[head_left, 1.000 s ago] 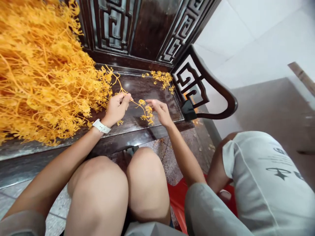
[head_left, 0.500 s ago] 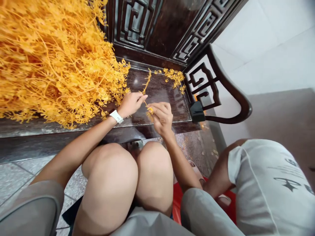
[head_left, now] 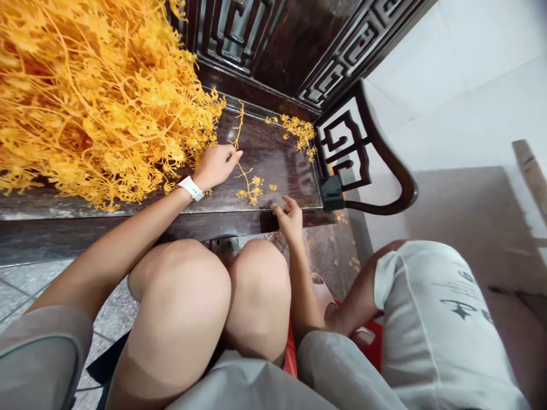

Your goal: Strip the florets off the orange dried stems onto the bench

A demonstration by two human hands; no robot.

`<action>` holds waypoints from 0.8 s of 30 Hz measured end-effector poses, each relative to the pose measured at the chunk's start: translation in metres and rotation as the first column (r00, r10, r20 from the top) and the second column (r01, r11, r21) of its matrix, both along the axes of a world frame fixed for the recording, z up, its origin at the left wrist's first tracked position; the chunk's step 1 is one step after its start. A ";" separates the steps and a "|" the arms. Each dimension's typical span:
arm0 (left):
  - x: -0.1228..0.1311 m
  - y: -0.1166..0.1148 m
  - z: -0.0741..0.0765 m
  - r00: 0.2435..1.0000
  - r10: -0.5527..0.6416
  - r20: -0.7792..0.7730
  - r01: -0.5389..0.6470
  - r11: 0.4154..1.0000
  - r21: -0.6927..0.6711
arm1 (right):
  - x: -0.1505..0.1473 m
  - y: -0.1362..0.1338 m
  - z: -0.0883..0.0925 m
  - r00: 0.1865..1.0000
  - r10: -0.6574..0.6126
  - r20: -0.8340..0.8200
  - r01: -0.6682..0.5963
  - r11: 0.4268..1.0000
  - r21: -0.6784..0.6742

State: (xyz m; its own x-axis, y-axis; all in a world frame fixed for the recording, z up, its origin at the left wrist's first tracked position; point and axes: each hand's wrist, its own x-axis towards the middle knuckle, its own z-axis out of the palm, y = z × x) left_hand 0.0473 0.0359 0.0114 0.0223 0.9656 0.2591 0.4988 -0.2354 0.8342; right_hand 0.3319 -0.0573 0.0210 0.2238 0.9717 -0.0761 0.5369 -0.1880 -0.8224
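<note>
My left hand [head_left: 217,165], with a white watch on its wrist, pinches an orange-yellow artificial flower stem [head_left: 244,176] between thumb and fingers. Part of the stem rises bare above the hand; its lower end hangs towards me and carries several small blossoms. My right hand [head_left: 290,217] is off to the right of those blossoms, near the front edge of the bench, its thumb and forefinger apart and nothing visible between them. One small loose blossom [head_left: 272,187] shows between the stem and my right hand.
A big heap of orange-yellow artificial flowers [head_left: 98,108] covers the left of the dark wooden bench [head_left: 277,165]. Small blossoms [head_left: 299,132] lie in a pile at the back right, beside the carved armrest [head_left: 401,176]. Another person's leg in light shorts [head_left: 427,307] is on my right.
My right hand has come away from the stem and opened, moving down. My left hand has shifted slightly up and left with the stem. The loose blossom now shows separately.
</note>
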 end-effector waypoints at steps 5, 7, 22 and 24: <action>0.000 -0.006 0.001 0.991 -0.128 -0.030 0.128 0.992 0.009 | -0.013 -0.003 -0.002 0.996 0.083 -0.039 -0.081 0.996 0.032; 0.001 -0.008 0.001 0.988 -0.150 -0.021 0.151 0.988 0.026 | -0.026 0.009 0.002 0.984 0.178 0.022 -0.179 0.983 0.051; 0.009 -0.020 0.006 0.787 -0.213 -0.580 0.152 0.977 -0.152 | -0.059 -0.001 0.066 0.835 0.285 -0.471 -0.021 0.871 0.490; 0.008 -0.019 0.008 0.802 -0.252 -0.541 0.193 0.967 -0.165 | -0.051 0.004 0.082 0.837 0.257 -0.483 0.034 0.857 0.514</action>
State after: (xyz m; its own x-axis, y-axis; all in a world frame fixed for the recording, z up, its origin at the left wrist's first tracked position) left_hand 0.0556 0.0167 0.0197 0.3506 0.9356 0.0421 0.8260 -0.3301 0.4568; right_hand 0.2813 -0.0536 0.1026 0.1785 0.9243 0.3373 -0.0055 0.3438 -0.9390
